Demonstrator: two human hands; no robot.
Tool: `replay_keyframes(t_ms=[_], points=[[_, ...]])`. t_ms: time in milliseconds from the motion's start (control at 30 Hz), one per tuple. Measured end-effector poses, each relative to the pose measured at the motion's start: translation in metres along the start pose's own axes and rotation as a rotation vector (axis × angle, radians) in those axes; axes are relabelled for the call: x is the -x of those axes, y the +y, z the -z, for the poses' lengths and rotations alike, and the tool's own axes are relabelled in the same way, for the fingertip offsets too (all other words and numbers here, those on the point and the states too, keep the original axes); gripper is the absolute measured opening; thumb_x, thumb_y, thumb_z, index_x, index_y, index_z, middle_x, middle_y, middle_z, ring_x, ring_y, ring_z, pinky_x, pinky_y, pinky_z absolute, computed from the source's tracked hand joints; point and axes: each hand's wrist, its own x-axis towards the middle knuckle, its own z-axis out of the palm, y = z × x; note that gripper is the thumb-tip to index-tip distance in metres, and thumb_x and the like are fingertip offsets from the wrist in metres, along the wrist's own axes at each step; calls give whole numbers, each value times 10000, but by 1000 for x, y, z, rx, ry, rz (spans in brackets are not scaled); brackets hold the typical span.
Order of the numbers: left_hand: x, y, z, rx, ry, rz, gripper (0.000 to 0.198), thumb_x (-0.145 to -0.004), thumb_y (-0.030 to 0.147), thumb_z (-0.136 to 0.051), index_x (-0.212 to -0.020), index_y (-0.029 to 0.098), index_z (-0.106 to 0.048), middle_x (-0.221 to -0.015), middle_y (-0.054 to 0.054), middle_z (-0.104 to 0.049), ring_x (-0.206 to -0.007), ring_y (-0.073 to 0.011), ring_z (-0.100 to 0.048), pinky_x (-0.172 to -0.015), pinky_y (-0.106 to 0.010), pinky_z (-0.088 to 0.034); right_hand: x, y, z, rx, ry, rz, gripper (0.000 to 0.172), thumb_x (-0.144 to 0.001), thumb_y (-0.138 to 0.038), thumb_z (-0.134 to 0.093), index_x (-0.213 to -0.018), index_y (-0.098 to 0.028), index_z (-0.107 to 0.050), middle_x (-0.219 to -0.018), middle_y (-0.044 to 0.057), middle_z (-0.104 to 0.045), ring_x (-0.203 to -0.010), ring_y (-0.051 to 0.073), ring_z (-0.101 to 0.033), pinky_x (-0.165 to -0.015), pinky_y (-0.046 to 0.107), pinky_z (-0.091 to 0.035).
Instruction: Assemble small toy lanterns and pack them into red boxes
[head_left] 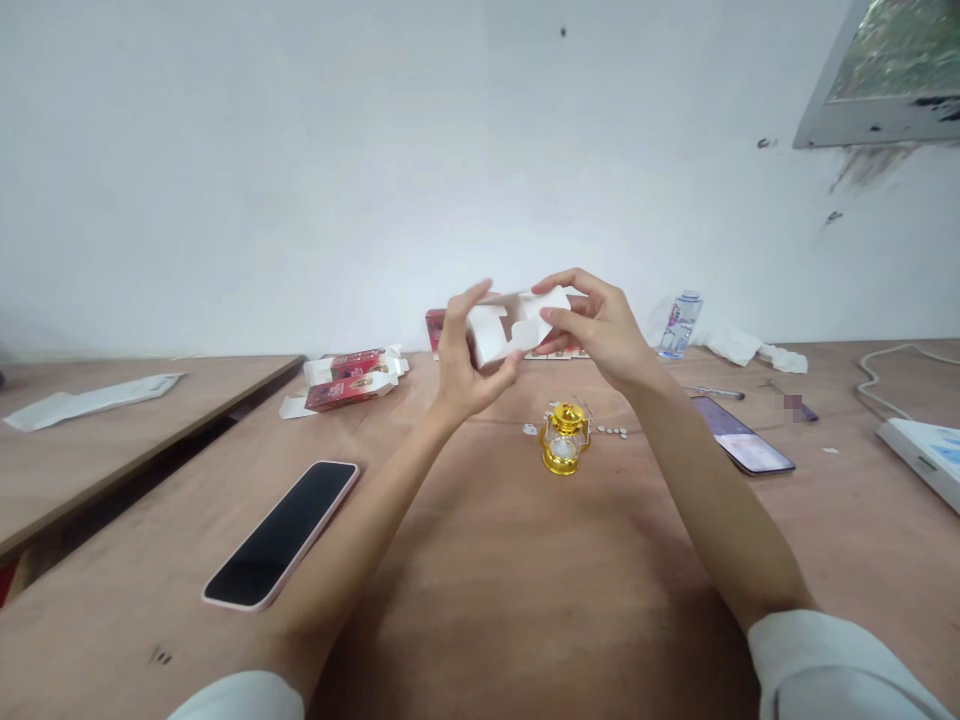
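I hold a small white cardboard box (504, 330) up in the air above the wooden table (487, 590), its flaps open. My left hand (463, 355) grips its left end, thumb under and fingers over the top. My right hand (596, 325) pinches a flap on the right end. Below the hands, a little gold lantern (564, 438) stands upright on the table, with several tiny white pieces (613, 431) beside it.
A pink-cased phone (283, 533) lies face up at the left. Another phone (742, 435) lies at the right. Red and white boxes (352, 379) lie at the back left, a water bottle (680, 324) and crumpled tissue (754, 349) at the back right. A white device (926, 453) with cable sits far right.
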Motion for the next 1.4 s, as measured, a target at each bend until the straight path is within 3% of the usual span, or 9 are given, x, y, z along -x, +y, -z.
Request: replay_keyframes(t_ms=[67, 233, 400, 700, 900, 1033, 1167, 1300, 1400], points=[[0, 1, -1, 8, 2, 45, 528, -854, 518, -469, -1286, 268, -296, -1138, -90, -499, -1042, -234, -524, -856, -430, -458, -2, 4, -1, -76, 0, -32, 264, -810, -330, -543, -1047, -216, -559, -709, -20, -569, -611, 121, -622, -621, 305, -565], [-2, -5, 3, -4, 96, -5, 288, -837, 445, -473, -1028, 231, -448, -995, -74, -533, -970, -230, -522, -828, -421, -456, -3, 6, 0, -185, -64, -55, 351, -859, -463, -468, -1079, -224, -603, -759, 6, -588, -678, 126, -635, -666, 320, -581], [-3, -4, 6, -81, 107, -85, 304, -740, 322, -579, -997, 225, -448, -998, -74, -558, -954, -230, -544, -803, -424, -473, 1, 3, 0, -184, -150, 30, 355, -775, -445, -621, -1065, -242, -640, -942, 23, -637, -841, 147, -625, -711, 326, -582], [-1, -8, 5, -127, 81, -171, 368, -725, 331, -637, -1038, 232, -472, -1059, -75, -591, -992, -238, -572, -804, -424, -487, 6, -2, -17, -16, 57, 56, 286, -663, -345, -722, -899, -203, -645, -831, 0, -592, -684, 129, -617, -601, 295, -565], [0, -7, 6, -207, 53, -178, 325, -737, 351, -642, -995, 234, -481, -1047, -76, -617, -972, -243, -590, -772, -428, -491, 5, -3, -19, 1, 83, 28, 313, -642, -280, -721, -923, -205, -607, -821, -19, -559, -584, 85, -566, -582, 284, -551], [0, -7, 7, -210, 73, -254, 341, -732, 346, -646, -1002, 239, -468, -1050, -74, -621, -944, -236, -601, -755, -415, -493, 4, 0, -17, -22, 31, 17, 335, -633, -293, -737, -920, -207, -586, -842, -17, -554, -593, 80, -549, -577, 276, -549], [1, -10, 7, -197, 64, -270, 415, -729, 362, -647, -1062, 254, -424, -1070, -76, -608, -962, -248, -602, -774, -428, -482, 2, 5, -16, -70, -10, 19, 480, -602, -380, -772, -1004, -235, -553, -885, -8, -577, -646, 101, -561, -578, 270, -540], [8, -17, 3, -112, 48, -254, 590, -689, 458, -684, -1145, 309, -340, -1102, -61, -587, -999, -255, -590, -821, -457, -470, -1, 12, -18, -146, -205, 43, 595, -605, -439, -773, -1114, -257, -524, -1015, 25, -604, -859, 159, -593, -703, 303, -538], [12, -18, -1, -21, 30, -261, 684, -648, 589, -675, -1176, 361, -306, -1089, -37, -578, -986, -244, -589, -844, -471, -475, -3, 17, -23, -184, -285, 94, 549, -611, -427, -777, -1064, -237, -532, -1060, 35, -603, -975, 184, -571, -815, 338, -518]])
